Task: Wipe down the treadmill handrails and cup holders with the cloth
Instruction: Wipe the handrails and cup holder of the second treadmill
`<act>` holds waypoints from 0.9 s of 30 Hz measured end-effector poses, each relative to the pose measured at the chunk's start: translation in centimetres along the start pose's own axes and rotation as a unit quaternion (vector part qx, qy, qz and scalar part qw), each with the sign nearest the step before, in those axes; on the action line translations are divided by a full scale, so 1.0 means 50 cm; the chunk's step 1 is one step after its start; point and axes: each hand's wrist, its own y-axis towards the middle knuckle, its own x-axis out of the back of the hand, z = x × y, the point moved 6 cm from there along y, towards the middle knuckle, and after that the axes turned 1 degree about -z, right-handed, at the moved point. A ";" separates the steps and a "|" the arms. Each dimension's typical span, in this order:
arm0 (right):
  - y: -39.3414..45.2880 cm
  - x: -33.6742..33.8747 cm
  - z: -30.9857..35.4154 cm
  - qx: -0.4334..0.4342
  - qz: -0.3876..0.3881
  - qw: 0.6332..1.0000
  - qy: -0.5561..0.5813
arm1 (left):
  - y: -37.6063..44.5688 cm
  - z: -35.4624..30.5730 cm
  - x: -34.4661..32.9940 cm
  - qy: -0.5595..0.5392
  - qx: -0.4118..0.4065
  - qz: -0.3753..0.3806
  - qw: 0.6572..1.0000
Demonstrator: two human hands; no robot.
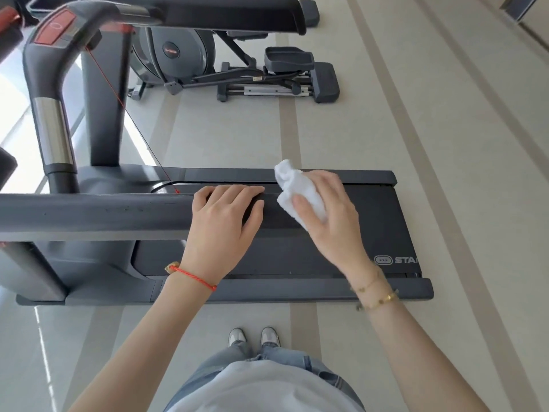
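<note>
A dark grey treadmill handrail [98, 214] runs from the left edge toward the middle of the view. My left hand [225, 218] grips its free end, fingers curled over the top and thumb along the near side. Just right of it my right hand [323, 209] holds a bunched white cloth [300, 188], which sits at the rail's tip. The other handrail [52, 102] curves up at the left, with a chrome band and a red panel [55, 28]. No cup holder is in view.
The treadmill belt deck [371, 227] lies below my hands on a pale striped floor. A red safety cord [133, 126] hangs from the console to the deck. An elliptical trainer [237, 69] stands behind. My feet [254, 337] are close to the deck's near side rail.
</note>
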 end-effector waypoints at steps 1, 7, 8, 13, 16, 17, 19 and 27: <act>0.020 0.003 -0.012 -0.042 0.028 0.998 0.043 | 0.000 0.000 -0.001 0.000 -0.002 0.001 1.000; -0.020 0.016 -0.057 -0.159 -0.021 0.969 0.187 | 0.002 -0.002 0.001 -0.006 0.006 0.004 1.000; -0.037 0.016 -0.046 -0.117 -0.040 0.979 0.164 | 0.002 -0.001 0.000 -0.008 0.007 0.003 1.000; -0.012 0.003 0.005 0.000 0.000 1.000 0.029 | 0.002 -0.001 -0.001 -0.008 0.007 0.002 1.000; 0.033 0.008 -0.024 -0.100 0.074 0.983 0.133 | 0.002 0.000 -0.002 -0.008 0.009 0.008 1.000; 0.037 0.008 -0.038 -0.133 0.085 0.973 0.169 | 0.001 0.000 -0.001 -0.007 0.009 0.009 1.000; 0.028 0.009 -0.044 -0.155 0.072 0.969 0.179 | 0.001 0.001 0.000 -0.008 0.009 0.016 1.000; -0.020 -0.022 0.062 0.114 0.020 0.983 -0.142 | -0.003 0.019 0.034 -0.037 -0.002 0.027 0.999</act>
